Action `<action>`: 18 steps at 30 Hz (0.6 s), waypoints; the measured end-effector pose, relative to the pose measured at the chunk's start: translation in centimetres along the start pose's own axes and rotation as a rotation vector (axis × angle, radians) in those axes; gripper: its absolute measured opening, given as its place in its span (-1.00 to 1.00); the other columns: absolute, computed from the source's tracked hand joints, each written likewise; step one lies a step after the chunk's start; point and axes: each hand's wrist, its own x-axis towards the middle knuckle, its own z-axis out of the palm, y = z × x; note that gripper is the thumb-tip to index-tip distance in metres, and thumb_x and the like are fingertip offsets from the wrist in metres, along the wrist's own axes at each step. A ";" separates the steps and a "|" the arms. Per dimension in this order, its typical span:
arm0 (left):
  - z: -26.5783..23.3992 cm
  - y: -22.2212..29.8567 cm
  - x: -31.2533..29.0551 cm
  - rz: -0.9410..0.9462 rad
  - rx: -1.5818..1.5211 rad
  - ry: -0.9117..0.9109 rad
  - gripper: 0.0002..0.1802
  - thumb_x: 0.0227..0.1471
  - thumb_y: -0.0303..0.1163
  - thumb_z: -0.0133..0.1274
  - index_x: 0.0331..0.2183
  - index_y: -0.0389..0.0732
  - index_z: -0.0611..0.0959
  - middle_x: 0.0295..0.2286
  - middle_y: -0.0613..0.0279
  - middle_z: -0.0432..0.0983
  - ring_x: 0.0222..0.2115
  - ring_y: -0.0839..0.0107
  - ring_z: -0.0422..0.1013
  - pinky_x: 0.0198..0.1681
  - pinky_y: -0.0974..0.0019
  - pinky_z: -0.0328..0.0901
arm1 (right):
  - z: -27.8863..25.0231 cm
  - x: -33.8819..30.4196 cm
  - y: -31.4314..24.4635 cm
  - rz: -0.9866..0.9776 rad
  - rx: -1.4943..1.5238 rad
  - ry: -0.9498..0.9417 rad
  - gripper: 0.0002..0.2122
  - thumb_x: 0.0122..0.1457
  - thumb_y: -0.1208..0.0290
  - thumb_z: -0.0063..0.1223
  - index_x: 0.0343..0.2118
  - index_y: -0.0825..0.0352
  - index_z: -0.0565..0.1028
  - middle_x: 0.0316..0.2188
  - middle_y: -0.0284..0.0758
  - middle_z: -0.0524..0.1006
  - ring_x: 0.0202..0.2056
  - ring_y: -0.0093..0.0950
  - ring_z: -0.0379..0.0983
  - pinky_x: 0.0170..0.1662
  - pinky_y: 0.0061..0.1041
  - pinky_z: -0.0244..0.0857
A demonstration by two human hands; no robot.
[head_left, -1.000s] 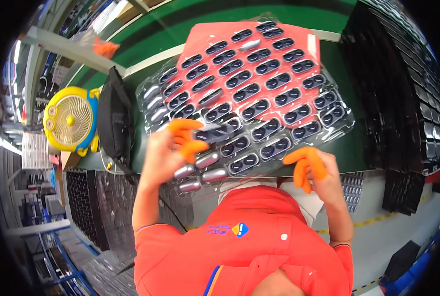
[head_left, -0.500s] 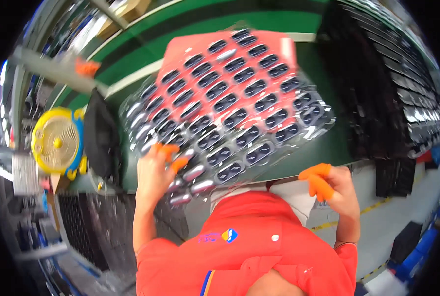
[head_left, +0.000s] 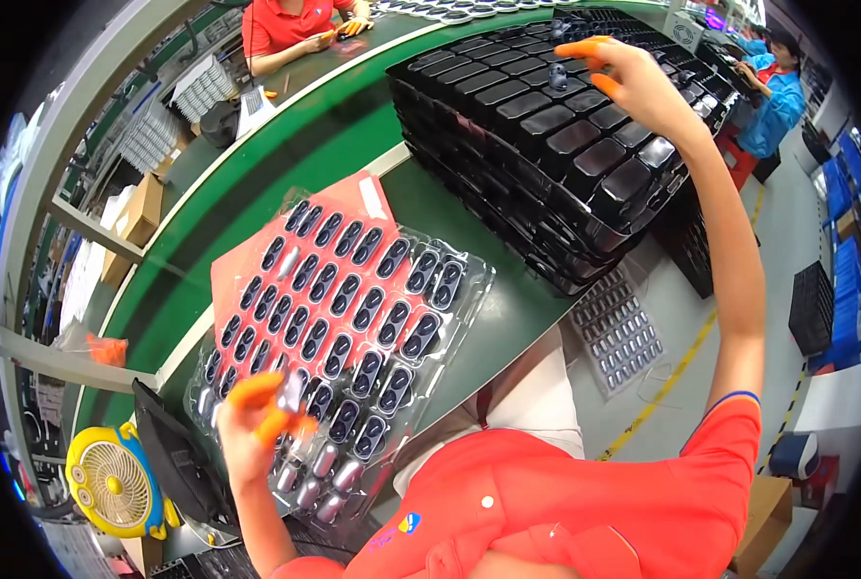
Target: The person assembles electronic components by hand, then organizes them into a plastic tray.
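Note:
A clear plastic blister tray (head_left: 469, 289) lies tilted on the table with rows of oval dark-faced pieces (head_left: 345, 294). Several pieces at its near end show silver backs (head_left: 349, 473). Over that near end is my left hand (head_left: 247, 434), its fingers in orange finger cots; they close on a shiny oval piece (head_left: 293, 391), a little blurred. My right hand (head_left: 638, 92) reaches over a tall stack of black compartment trays (head_left: 536, 125), orange-tipped fingers stretched out and apart. Just below its fingertips a small dark piece (head_left: 558, 77) stands in the top tray.
A pink sheet (head_left: 232, 275) lies under the clear tray. To the left stand a yellow fan (head_left: 114, 482) and a black bag (head_left: 175, 449). Another filled tray (head_left: 615, 328) is low on the right. Co-workers sit across the line (head_left: 290, 34) and at far right (head_left: 782, 96).
My view has turned to the right, bringing the black tray stack and co-workers in. My right hand has gone from the table's near edge out over the stack. My left hand has lifted an oval piece.

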 end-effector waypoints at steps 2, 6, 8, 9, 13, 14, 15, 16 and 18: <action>2.1 -0.1 3.1 -0.011 -0.183 -0.120 -0.61 -0.13 -0.65 -0.01 -0.15 -0.38 0.40 -0.39 -0.09 0.45 -0.48 0.15 0.49 -0.47 0.28 0.41 | 1.2 1.0 3.2 -0.281 -0.264 -0.152 -0.71 0.02 0.61 -0.04 -0.13 0.32 0.41 -0.15 -0.31 0.43 -0.15 -0.50 0.37 -0.07 -0.55 0.24; 4.2 0.4 6.2 -0.058 -0.313 -0.238 -0.67 -0.09 -0.63 -0.01 -0.19 -0.33 0.40 -0.38 -0.07 0.44 -0.40 0.11 0.48 -0.44 0.23 0.43 | 1.4 2.4 4.3 0.063 0.109 -0.430 -0.69 0.03 0.62 -0.04 -0.11 0.34 0.38 -0.19 -0.35 0.41 -0.12 -0.50 0.34 -0.02 -0.56 0.18; 5.0 0.3 7.5 -0.061 -0.279 -0.234 -0.68 -0.09 -0.62 -0.01 -0.20 -0.32 0.40 -0.38 -0.04 0.44 -0.40 0.14 0.47 -0.44 0.24 0.43 | 0.7 1.4 3.5 0.124 0.170 -0.455 -0.70 0.03 0.63 -0.05 -0.12 0.34 0.37 -0.23 -0.36 0.42 -0.13 -0.51 0.34 -0.02 -0.57 0.17; 5.6 0.2 8.2 -0.051 -0.317 -0.289 -0.65 -0.10 -0.62 0.01 -0.18 -0.32 0.40 -0.37 -0.02 0.44 -0.40 0.17 0.47 -0.45 0.24 0.43 | 0.3 0.6 3.0 0.089 0.007 -0.367 -0.71 0.05 0.61 -0.04 -0.12 0.34 0.37 -0.26 -0.38 0.41 -0.15 -0.53 0.34 -0.03 -0.58 0.17; 8.2 1.0 9.0 -0.037 -0.400 -0.403 -0.56 -0.13 -0.62 0.06 -0.12 -0.29 0.39 -0.34 0.04 0.43 -0.40 0.28 0.45 -0.41 0.29 0.42 | -0.4 -2.6 -3.1 0.147 0.112 -0.017 -0.73 0.08 0.58 -0.03 -0.12 0.36 0.36 -0.29 -0.38 0.42 -0.21 -0.59 0.33 -0.07 -0.62 0.18; 8.5 1.1 9.1 -0.036 -0.419 -0.431 -0.53 -0.14 -0.62 0.08 -0.10 -0.28 0.38 -0.33 0.06 0.42 -0.40 0.31 0.45 -0.38 0.31 0.41 | -0.3 -3.3 -4.9 0.148 0.113 -0.017 -0.73 0.08 0.58 -0.03 -0.12 0.36 0.36 -0.29 -0.38 0.42 -0.21 -0.59 0.33 -0.07 -0.62 0.18; 8.7 1.1 9.2 -0.038 -0.418 -0.432 -0.53 -0.14 -0.62 0.08 -0.10 -0.28 0.38 -0.33 0.06 0.42 -0.40 0.31 0.45 -0.38 0.31 0.41 | -0.2 -4.1 -6.8 0.128 0.264 0.004 -0.72 0.07 0.58 -0.02 -0.11 0.37 0.36 -0.29 -0.36 0.42 -0.22 -0.57 0.33 -0.08 -0.61 0.18; 9.0 1.0 9.4 -0.060 -0.410 -0.469 -0.51 -0.14 -0.62 0.09 -0.09 -0.28 0.38 -0.33 0.07 0.42 -0.39 0.33 0.44 -0.35 0.33 0.40 | -0.4 -5.3 -9.0 0.119 0.395 0.032 -0.71 0.06 0.58 -0.02 -0.11 0.39 0.36 -0.28 -0.34 0.42 -0.23 -0.56 0.33 -0.09 -0.59 0.18; 9.4 0.7 9.8 -0.101 -0.383 -0.520 -0.46 -0.16 -0.62 0.11 -0.06 -0.28 0.37 -0.32 0.11 0.43 -0.36 0.36 0.43 -0.30 0.38 0.38 | 0.7 -7.4 -12.8 0.165 0.630 0.016 -0.67 -0.03 0.58 0.10 -0.14 0.37 0.41 -0.30 -0.32 0.44 -0.29 -0.56 0.38 -0.22 -0.66 0.23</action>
